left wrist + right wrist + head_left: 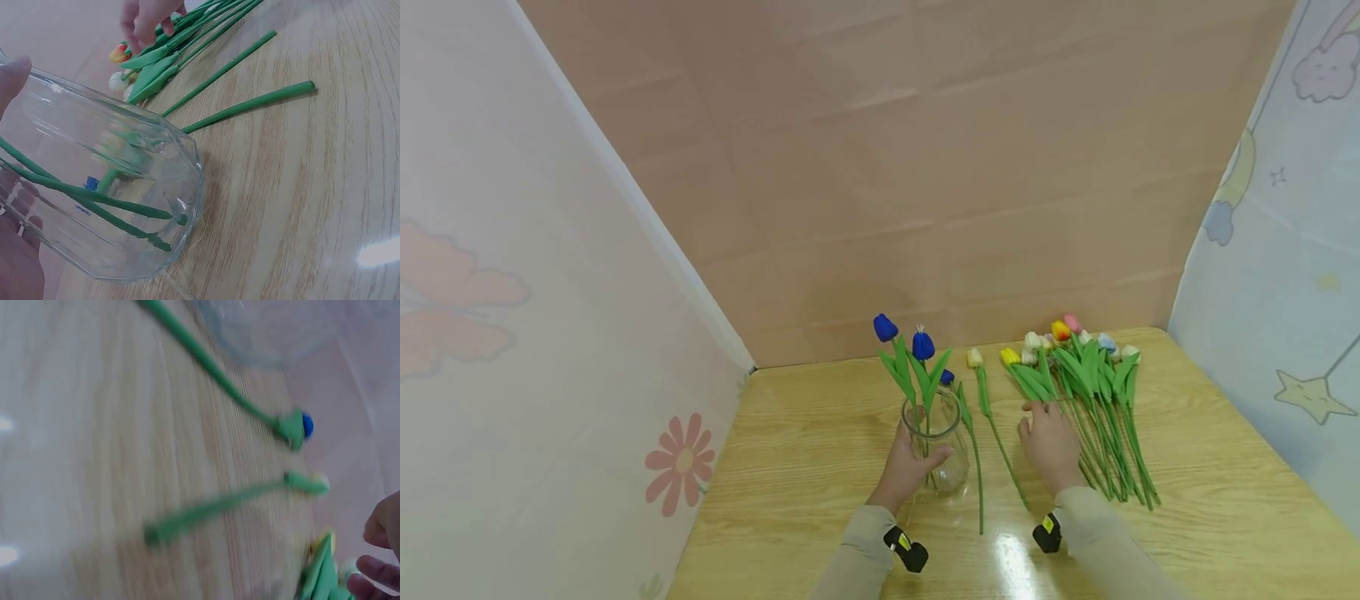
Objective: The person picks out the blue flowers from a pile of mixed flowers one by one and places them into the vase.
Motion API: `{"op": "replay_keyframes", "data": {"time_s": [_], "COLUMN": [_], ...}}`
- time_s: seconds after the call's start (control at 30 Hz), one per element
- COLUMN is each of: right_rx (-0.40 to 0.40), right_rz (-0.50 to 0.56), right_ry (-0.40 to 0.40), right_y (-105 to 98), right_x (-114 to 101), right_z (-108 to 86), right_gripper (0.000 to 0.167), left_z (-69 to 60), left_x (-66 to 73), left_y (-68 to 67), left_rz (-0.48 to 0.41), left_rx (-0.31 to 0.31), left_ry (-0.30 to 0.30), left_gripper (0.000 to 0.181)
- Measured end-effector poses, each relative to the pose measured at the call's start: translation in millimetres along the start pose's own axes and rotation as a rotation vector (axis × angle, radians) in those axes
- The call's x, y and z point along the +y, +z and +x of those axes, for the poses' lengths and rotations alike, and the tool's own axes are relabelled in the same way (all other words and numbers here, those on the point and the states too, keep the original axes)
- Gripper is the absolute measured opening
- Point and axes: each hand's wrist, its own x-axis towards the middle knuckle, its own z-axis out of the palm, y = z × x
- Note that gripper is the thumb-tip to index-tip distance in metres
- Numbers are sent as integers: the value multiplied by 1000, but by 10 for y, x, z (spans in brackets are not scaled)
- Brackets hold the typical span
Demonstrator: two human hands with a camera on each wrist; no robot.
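My left hand (901, 468) grips the clear glass vase (952, 473), with the thumb across its near side. Two blue tulips (922, 345) with green leaves stand in the vase, and the left wrist view shows their stems (119, 203) through the glass. To the right of the vase lie another blue tulip (947, 377) and a cream tulip (975, 359). My right hand (1051, 442) is over the left side of a tulip bunch (1097, 375), nearest a yellow tulip (1010, 357). Its fingers (375, 572) are loosely bent, with nothing seen between them.
The bunch holds several tulips in white, pink, orange and pale blue, stems pointing toward me. A wooden table (805, 467) carries everything. Behind it rises a tan backdrop (880, 183), and printed cloth walls (572, 333) flank it.
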Motion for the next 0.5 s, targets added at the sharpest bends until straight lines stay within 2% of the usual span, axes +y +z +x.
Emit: {"op": "replay_keyframes", "data": {"time_s": [0.07, 0.13, 0.27, 0.4, 0.5], "right_rx": [-35, -116, -243, -230, -203], "right_rz": [-29, -59, -91, -84, -87], "right_ry": [-25, -30, -16, -34, -51], "right_y": [72, 124, 222, 320, 363], "right_x": [-133, -228, -313, -348, -363], "right_z": [-37, -76, -151, -176, -166], "right_gripper": [27, 30, 27, 8, 8], "left_z": [2, 4, 13, 6, 3], "left_x": [-10, -5, -37, -37, -32], "left_y": [-1, 3, 26, 29, 23], "left_rz": [5, 10, 15, 22, 27], "left_rx": [6, 9, 10, 13, 19], "left_ry": [-4, -11, 6, 5, -5], "left_gripper": [87, 87, 87, 87, 86]}}
